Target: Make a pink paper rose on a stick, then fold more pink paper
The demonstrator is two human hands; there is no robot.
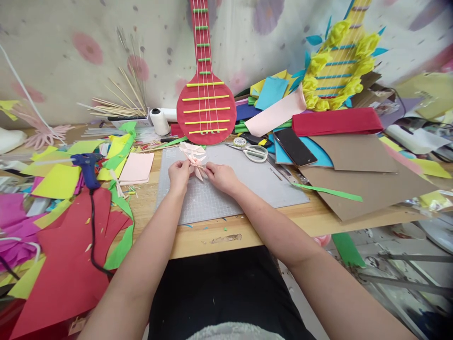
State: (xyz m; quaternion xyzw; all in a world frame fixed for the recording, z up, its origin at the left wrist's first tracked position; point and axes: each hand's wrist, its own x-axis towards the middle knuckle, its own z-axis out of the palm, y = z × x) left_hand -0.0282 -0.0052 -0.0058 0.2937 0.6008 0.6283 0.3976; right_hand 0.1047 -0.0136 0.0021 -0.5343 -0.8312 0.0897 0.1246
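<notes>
Pinched hold on a paper piece (pixel 195 160), apparently part-shaped

Nearest, black clothing (pixel 226 293) meets the tabletop (pixel 198 248), smooth pale wood with one rough, chipped patch. Beyond its edge lies a flat grey cutting mat (pixel 226 200) with a printed grid. Over the mat's far left part, the left hand (pixel 180 175) and the right hand (pixel 221 177) face each other, just apart, fingertips closed on the pale pink paper piece between them.

Its thin, pointed petals already spread outward, so the shaping seems well begun. Some finishing may remain; how much, I cannot tell. A stack of flat pink sheets (pixel 136 168) beside the mat looks unworked.

To the left, a hard blue glue gun (pixel 88 167) rests among crinkled scraps. At the mat's far edge are pale-handled scissors (pixel 256 153); to their right, a glossy black phone (pixel 295 147) and stiff brown card (pixel 364 153).

Farther back stand a round-bodied red instrument shape (pixel 207 108) with yellow bars and white strings, apparently complete, and a yellow one (pixel 332 71) ringed by ruffled flowers. A spotted curtain (pixel 159 28) hangs behind.
</notes>
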